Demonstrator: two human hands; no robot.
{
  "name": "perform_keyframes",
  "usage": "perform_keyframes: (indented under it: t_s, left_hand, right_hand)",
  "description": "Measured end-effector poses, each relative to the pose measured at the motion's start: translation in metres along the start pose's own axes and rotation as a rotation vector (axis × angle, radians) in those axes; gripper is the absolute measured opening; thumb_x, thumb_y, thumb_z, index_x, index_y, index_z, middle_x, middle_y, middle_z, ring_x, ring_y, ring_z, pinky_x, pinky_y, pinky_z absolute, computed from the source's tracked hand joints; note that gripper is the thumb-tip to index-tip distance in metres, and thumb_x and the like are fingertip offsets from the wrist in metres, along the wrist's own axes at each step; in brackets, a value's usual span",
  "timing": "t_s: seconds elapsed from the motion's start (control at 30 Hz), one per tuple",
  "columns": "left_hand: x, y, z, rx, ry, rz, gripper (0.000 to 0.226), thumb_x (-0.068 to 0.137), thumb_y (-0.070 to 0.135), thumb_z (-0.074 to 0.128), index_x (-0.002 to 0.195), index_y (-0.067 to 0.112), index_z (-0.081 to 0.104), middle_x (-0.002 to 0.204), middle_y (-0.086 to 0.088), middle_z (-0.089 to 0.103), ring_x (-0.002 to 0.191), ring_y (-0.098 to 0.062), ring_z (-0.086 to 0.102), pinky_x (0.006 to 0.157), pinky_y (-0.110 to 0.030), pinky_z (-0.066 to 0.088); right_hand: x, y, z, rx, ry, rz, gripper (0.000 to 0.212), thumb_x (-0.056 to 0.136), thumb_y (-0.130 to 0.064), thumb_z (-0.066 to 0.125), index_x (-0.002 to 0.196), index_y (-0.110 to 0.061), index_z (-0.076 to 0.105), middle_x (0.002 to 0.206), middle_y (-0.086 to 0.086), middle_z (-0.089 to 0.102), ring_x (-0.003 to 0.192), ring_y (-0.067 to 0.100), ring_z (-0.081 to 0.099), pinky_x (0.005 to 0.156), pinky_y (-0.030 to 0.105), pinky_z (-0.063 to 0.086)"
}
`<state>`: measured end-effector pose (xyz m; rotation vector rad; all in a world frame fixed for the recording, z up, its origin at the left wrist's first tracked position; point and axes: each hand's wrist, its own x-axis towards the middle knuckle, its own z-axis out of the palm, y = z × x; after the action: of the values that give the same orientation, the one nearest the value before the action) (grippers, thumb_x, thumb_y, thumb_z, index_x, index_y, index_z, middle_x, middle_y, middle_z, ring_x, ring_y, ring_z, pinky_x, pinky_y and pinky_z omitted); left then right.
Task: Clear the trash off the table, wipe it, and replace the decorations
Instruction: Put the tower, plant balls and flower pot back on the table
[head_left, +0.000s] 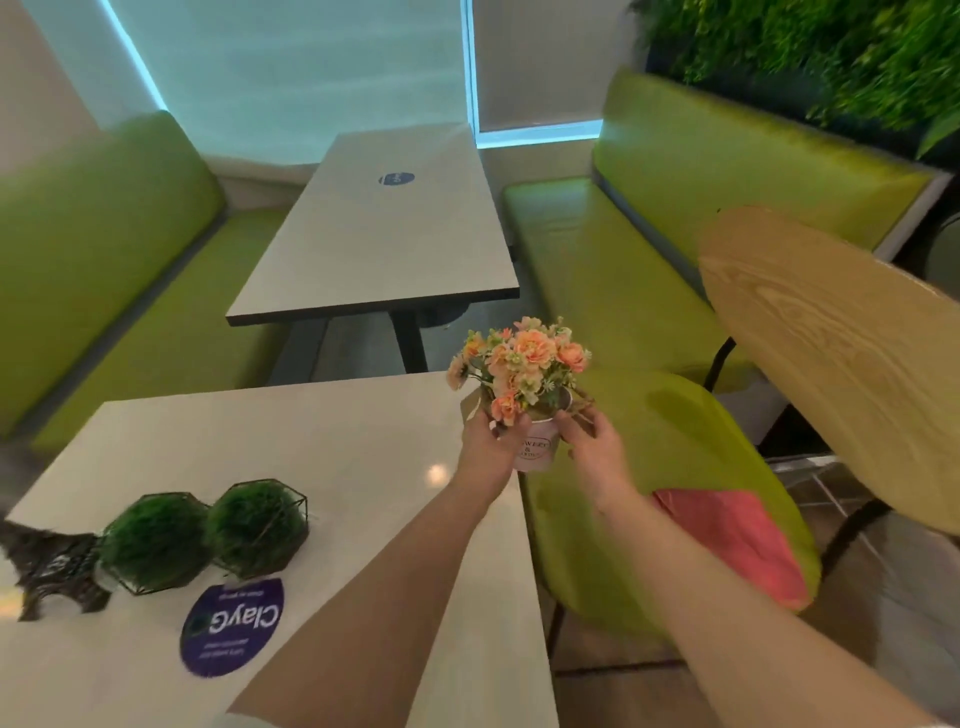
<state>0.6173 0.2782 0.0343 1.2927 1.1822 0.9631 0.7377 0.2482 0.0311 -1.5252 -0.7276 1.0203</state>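
Observation:
A small pink flower pot (535, 451) with peach artificial flowers (524, 364) hangs in the air just past the right edge of the white table (332, 457). My left hand (488, 447) grips its left side and my right hand (592, 447) holds its right side. Two round green moss balls in black wire frames (156, 543) (257, 527) stand on the table's near left. Beside them, at the far left edge, stands a dark Eiffel tower figure (52, 566). A purple round sticker (231, 626) lies on the tabletop.
A green chair seat (675, 467) with a pink cloth (737, 545) on it stands right of the table. A wooden chair back (841, 353) rises at the right. Another white table (384, 234) stands ahead between green benches (104, 260) (623, 249).

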Motion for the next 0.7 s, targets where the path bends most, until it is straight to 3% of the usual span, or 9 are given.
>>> perform_keyframes:
  t_s: [0.13, 0.23, 0.4, 0.53, 0.7]
  left_hand:
    - [-0.045, 0.010, -0.071, 0.012, 0.029, -0.017, 0.048, 0.095, 0.029, 0.061, 0.138, 0.022, 0.042, 0.128, 0.002, 0.054, 0.117, -0.016, 0.052, 0.086, -0.027, 0.043]
    - [-0.075, 0.013, -0.124, 0.036, 0.060, -0.009, 0.050, 0.094, 0.029, 0.061, 0.139, 0.022, 0.039, 0.129, 0.000, 0.054, 0.116, -0.017, 0.052, 0.084, -0.025, 0.043]
    - [-0.108, 0.014, -0.206, 0.084, 0.101, -0.009, 0.058, 0.093, 0.032, 0.063, 0.142, 0.022, 0.033, 0.128, 0.004, 0.050, 0.110, -0.012, 0.051, 0.067, -0.013, 0.039]
    - [-0.120, 0.017, -0.255, 0.112, 0.144, -0.019, 0.061, 0.094, 0.031, 0.062, 0.144, 0.021, 0.029, 0.137, 0.002, 0.047, 0.121, -0.015, 0.048, 0.084, -0.025, 0.040]
    - [-0.111, 0.016, -0.307, 0.258, 0.181, -0.041, 0.061, 0.094, 0.043, 0.057, 0.145, 0.023, 0.030, 0.138, 0.000, 0.051, 0.128, -0.024, 0.049, 0.086, -0.028, 0.039]
  right_hand:
    - [-0.059, -0.003, 0.054, 0.022, -0.035, -0.034, 0.016, 0.095, -0.020, 0.062, 0.111, -0.022, 0.059, 0.116, 0.002, 0.066, 0.108, 0.019, 0.060, 0.089, 0.034, 0.049]
    - [-0.100, -0.004, 0.094, 0.014, -0.090, -0.033, 0.014, 0.096, -0.022, 0.061, 0.109, -0.025, 0.060, 0.113, 0.002, 0.067, 0.105, 0.019, 0.060, 0.080, 0.029, 0.048]
    - [-0.152, -0.004, 0.157, -0.041, -0.137, -0.020, 0.032, 0.095, -0.033, 0.060, 0.126, -0.023, 0.060, 0.120, 0.000, 0.066, 0.114, 0.021, 0.059, 0.097, 0.041, 0.048]
    - [-0.175, -0.011, 0.202, -0.063, -0.164, -0.024, 0.036, 0.096, -0.034, 0.058, 0.131, -0.024, 0.057, 0.128, -0.001, 0.062, 0.119, 0.022, 0.056, 0.102, 0.044, 0.046]
    - [-0.181, -0.020, 0.250, -0.120, -0.185, -0.044, 0.042, 0.096, -0.037, 0.058, 0.136, -0.023, 0.053, 0.135, 0.000, 0.057, 0.124, 0.024, 0.052, 0.105, 0.047, 0.045]
